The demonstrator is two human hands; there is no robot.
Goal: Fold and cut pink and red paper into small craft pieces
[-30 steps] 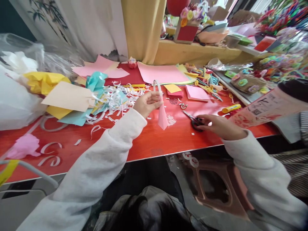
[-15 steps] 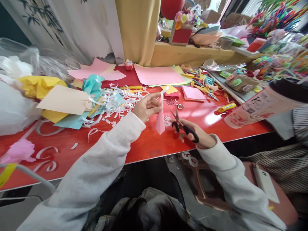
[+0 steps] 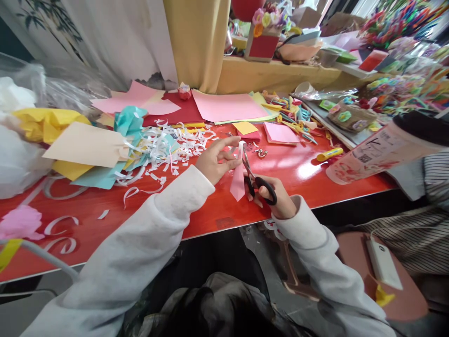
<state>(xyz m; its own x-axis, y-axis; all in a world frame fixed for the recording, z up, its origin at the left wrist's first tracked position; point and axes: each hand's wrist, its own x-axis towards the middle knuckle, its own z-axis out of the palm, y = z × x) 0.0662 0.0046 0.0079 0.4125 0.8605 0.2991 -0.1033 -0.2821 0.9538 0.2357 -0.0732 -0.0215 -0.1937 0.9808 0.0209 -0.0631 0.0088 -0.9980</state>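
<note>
Scissors (image 3: 257, 180) are gripped in the right hand (image 3: 277, 201), fingers through the black loops, blades part open and pointed up and away, set against the right edge of the pink paper (image 3: 237, 182). Paper is a folded, narrow wedge held upright above the red desk (image 3: 308, 175), just off the near edge, with a pale strip at its top. Left hand (image 3: 215, 161) pinches that upper end between thumb and forefinger, the remaining fingers spread loose; nothing else is held. Whether the blades have already bitten into the paper cannot be told, since the contact point is too small and partly masked. For a clean cut, judged from this pose: the paper should be kept taut and pinched close above the blade line so the layers do not slip; the cut should be taken deep in the blade throat rather than at the tips; the paper should be turned by the left hand instead of twisting the scissors; left fingertips should be kept clear of the closing path. Shredded white strips (image 3: 168, 147) are piled just behind the left hand, with loose coloured sheets (image 3: 228, 105) farther back and a yellow glue stick (image 3: 329, 153) well to the right. A striped sleeve (image 3: 435, 178) of another person is seen at the right edge, apart from the work.
</note>
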